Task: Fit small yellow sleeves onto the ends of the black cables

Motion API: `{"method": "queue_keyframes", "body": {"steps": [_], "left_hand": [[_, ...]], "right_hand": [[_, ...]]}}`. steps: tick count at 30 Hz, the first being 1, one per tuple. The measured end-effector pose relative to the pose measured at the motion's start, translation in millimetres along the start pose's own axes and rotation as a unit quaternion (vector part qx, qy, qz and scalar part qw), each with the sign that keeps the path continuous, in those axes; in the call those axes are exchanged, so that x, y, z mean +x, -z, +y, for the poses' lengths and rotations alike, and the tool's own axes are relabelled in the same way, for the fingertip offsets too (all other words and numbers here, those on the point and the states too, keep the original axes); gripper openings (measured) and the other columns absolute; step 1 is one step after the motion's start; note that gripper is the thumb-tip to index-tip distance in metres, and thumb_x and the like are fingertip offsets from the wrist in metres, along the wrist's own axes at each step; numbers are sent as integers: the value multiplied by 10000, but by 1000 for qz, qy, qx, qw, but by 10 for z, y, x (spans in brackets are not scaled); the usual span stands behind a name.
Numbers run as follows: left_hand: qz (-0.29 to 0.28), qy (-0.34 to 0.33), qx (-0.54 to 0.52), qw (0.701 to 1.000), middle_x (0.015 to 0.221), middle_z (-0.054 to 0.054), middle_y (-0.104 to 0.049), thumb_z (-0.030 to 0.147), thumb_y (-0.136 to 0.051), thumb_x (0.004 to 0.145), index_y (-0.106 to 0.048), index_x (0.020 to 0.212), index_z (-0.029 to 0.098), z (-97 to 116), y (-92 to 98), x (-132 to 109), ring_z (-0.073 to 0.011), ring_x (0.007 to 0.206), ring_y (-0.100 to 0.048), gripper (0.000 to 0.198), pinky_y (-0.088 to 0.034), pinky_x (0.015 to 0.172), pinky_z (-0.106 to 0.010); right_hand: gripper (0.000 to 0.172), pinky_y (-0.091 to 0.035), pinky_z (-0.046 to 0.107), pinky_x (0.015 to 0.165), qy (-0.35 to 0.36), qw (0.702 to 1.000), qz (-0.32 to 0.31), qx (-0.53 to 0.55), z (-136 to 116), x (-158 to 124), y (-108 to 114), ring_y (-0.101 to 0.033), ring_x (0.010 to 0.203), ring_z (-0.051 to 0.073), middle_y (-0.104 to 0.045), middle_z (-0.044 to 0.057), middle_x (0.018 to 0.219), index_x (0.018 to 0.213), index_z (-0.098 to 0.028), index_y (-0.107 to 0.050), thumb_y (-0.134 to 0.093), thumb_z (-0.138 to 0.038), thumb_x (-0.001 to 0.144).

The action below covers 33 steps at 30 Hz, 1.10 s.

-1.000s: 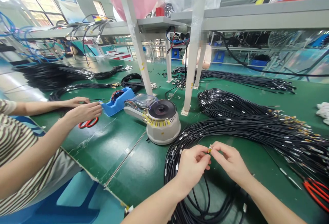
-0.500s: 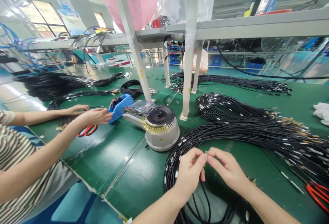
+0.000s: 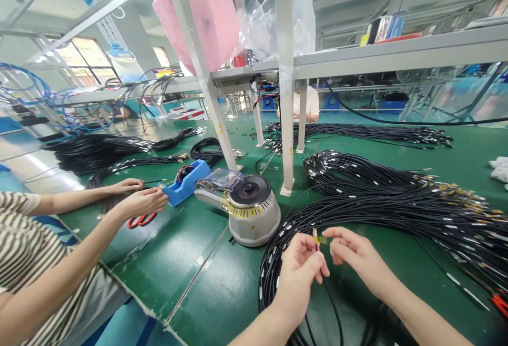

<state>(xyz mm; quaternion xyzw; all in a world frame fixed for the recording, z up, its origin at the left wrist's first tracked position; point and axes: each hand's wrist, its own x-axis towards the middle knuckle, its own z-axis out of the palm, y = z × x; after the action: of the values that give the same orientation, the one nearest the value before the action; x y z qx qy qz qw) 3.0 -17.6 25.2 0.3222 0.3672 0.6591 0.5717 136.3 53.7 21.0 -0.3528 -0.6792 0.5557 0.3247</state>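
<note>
My left hand (image 3: 297,272) pinches the end of a thin black cable (image 3: 334,303) between thumb and fingers, the tip pointing up. A small piece of yellowish tape (image 3: 322,240) sticks out sideways from that cable end. My right hand (image 3: 359,256) is just right of the tape, thumb and index finger a little apart and the other fingers curled; I cannot tell whether a fingertip touches the tape. Under and behind both hands lies a large looped bundle of black cables (image 3: 357,206) with white labels. A round tape dispenser (image 3: 254,219) stands beyond my left hand.
At left, a co-worker's hands (image 3: 145,200) are beside a blue tape holder (image 3: 186,182). Red-handled scissors (image 3: 500,303) lie at the right edge. White shelf posts (image 3: 286,124) rise from the green table (image 3: 222,277). More cable bundles (image 3: 99,150) lie further back.
My hands have moved apart slightly, the right drawing back from the cable end. The yellow tape now shows on the tip. The view has shifted a little.
</note>
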Motion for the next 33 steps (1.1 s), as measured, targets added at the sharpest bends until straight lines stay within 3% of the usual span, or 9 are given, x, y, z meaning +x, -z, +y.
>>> {"method": "queue_keyframes", "body": {"steps": [6,13,22,33], "left_hand": [[35,14,29,999,561,49,-490,211,-580,716,-461,720,155,-13,-10,17,-52,428,-473,132,-268,370,-156],[40,6,45,998,494,58,-488,220,-617,678,-462,691,154,-39,3,35,-70,406,-483,169,-283,341,-158],[29,28,11,999,519,26,-534,289,-595,710,-519,710,137,-93,-15,-1,-70,407,-481,170,-283,352,-162],[29,27,-35,999,557,7,-529,280,-605,703,-576,735,119,-92,-44,11,-91,450,-534,166,-249,344,-157]], "right_hand": [[201,-418,294,623,48,997,30,57,-159,-49,-43,-501,630,157,-514,-10,621,923,-189,-576,-505,-337,806],[149,-446,265,601,24,999,44,1,-244,-40,-108,-545,659,162,-600,14,734,791,-194,-594,-579,-334,745],[198,-441,242,550,23,999,14,-37,-225,0,-141,-519,576,138,-542,-13,611,670,-186,-539,-503,-340,789],[223,-400,246,443,0,996,-17,89,-226,-32,-249,-488,361,104,-493,-64,493,720,-192,-490,-494,-397,807]]}}
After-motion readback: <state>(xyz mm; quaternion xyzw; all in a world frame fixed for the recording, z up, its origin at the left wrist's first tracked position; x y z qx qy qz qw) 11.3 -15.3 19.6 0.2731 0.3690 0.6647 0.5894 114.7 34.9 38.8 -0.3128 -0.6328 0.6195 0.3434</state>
